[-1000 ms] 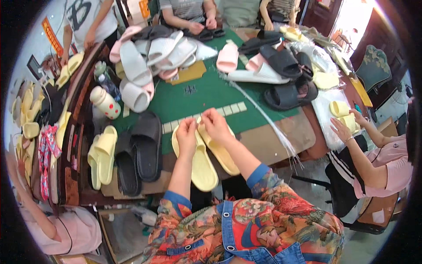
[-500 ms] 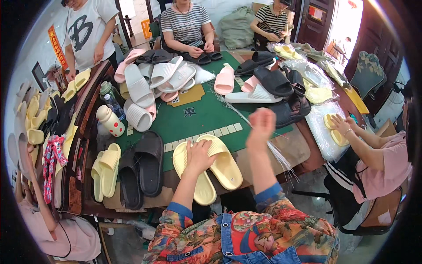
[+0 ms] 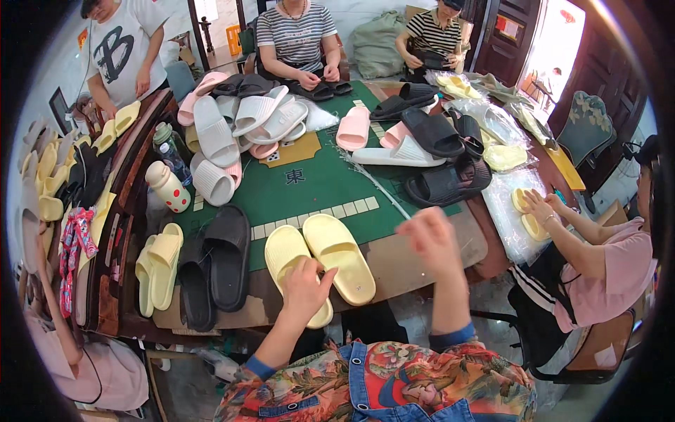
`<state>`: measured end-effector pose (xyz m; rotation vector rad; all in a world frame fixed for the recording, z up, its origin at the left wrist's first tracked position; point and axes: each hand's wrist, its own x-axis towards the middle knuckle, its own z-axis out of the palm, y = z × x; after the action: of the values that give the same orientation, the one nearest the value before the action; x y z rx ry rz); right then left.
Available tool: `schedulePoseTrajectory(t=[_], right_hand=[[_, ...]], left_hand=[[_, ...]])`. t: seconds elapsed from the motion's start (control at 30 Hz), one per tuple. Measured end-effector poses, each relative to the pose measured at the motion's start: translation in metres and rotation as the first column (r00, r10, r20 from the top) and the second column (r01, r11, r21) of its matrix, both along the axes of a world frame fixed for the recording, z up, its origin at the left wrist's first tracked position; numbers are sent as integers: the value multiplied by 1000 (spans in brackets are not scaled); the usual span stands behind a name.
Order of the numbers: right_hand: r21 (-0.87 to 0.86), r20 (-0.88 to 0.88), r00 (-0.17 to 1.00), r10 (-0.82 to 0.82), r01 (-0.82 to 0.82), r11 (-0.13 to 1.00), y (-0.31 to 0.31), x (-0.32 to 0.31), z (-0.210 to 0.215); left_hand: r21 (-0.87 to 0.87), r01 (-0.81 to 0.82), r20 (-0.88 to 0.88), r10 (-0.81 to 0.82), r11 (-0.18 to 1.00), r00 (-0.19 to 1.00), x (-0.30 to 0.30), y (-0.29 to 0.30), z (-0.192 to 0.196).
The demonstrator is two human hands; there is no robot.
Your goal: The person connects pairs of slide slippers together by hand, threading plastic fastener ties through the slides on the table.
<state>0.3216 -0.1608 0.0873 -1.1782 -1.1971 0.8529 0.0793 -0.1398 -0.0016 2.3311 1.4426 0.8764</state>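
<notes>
Two pale yellow slippers lie side by side in front of me at the table edge, a left slipper (image 3: 283, 247) and a right slipper (image 3: 341, 259). My left hand (image 3: 304, 287) rests on the left one with its fingers bent over it, thumb stretched toward the other. My right hand (image 3: 430, 238) is slightly blurred, its fingers drawn together at the near end of a bundle of thin pale ties (image 3: 380, 186). What those fingers hold, if anything, cannot be made out. To the left lie a pair of black slippers (image 3: 228, 257) and a smaller yellow pair (image 3: 166, 264).
Grey, white and pink slippers (image 3: 214, 133) pile up at the far left of the green table mat (image 3: 316, 190). Black slippers (image 3: 450, 183) lie on the right. A dotted bottle (image 3: 167, 186) stands at left. Several people work around the table, one handling yellow slippers (image 3: 532, 225) at right.
My right hand has come down and slightly right, to the ties. My left hand has slid from the straps toward me along the left yellow slipper. The whole view has shifted a little.
</notes>
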Motion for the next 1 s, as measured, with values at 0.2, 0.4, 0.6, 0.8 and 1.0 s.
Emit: schedulePoseTrajectory(t=[0.2,0.4,0.6,0.8,1.0], right_hand=[[-93,239,970,-55,79,993,57,-36,-157],[-133,138,989,45,-26,991,37,-63,-159],[-236,-399,917,3,-106,966,38,-55,-151],[-166,-396,914,87,-164,972,35,-45,-157],[-166,-268,955,125,-174,971,37,-55,-152]], left_hand=[[-54,-169,18,170,984,985,-16,10,-36],[-264,-352,-70,346,898,936,-5,44,-24],[163,-280,35,278,946,960,-28,20,7],[254,-564,148,544,786,826,-150,19,60],[100,-751,-34,757,652,653,-315,57,18]])
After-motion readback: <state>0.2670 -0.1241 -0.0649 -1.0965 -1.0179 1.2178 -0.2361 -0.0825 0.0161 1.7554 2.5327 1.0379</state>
